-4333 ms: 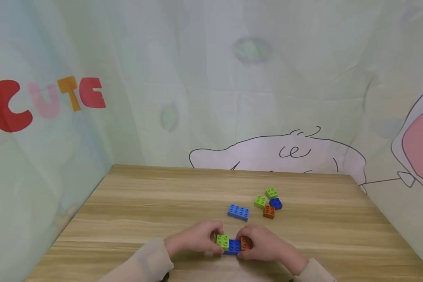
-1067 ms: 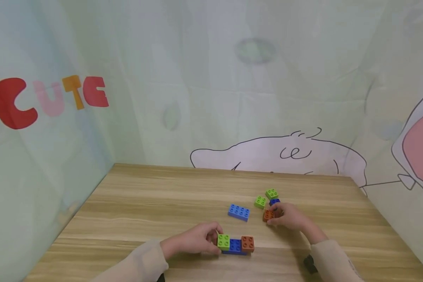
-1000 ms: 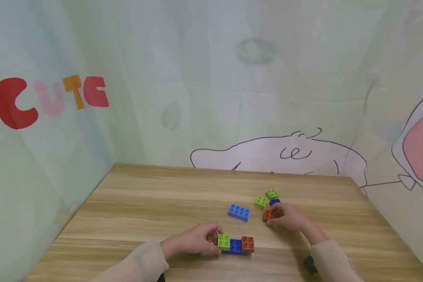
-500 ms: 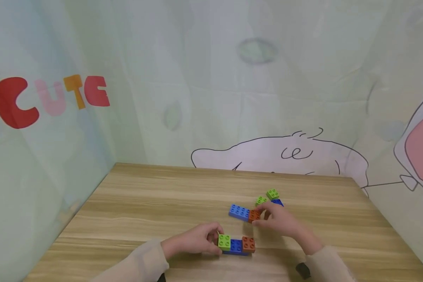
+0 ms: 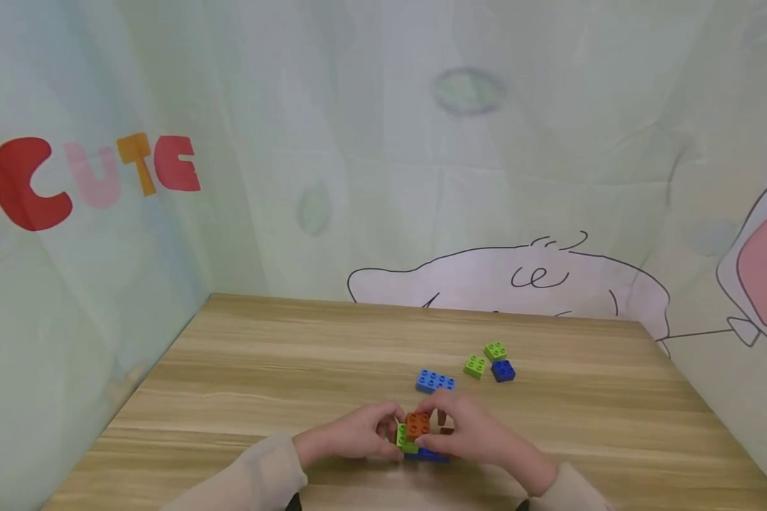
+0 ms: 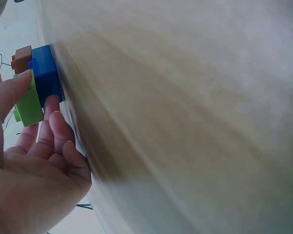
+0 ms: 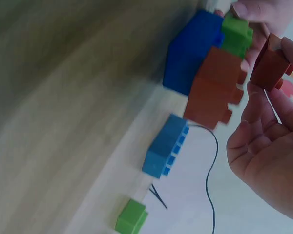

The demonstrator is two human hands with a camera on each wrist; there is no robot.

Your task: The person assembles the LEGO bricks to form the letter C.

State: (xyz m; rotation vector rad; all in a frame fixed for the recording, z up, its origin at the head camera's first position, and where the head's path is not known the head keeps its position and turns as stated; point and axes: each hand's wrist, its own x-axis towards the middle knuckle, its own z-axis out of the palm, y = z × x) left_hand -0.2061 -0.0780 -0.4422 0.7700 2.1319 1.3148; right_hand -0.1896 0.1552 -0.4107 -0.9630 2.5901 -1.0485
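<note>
Head view: a square orange brick (image 5: 417, 426) with four studs is pinched aloft by the right hand (image 5: 479, 429), its studs turned upward. Below it, a dark blue brick (image 5: 431, 456) is laid on the wooden table (image 5: 281, 369) — long axis running left to right — and capped by a lime-green brick (image 5: 403, 432) on its left, gripped by the left hand (image 5: 358, 431), and a second orange brick (image 7: 212, 90) on its right.
</note>
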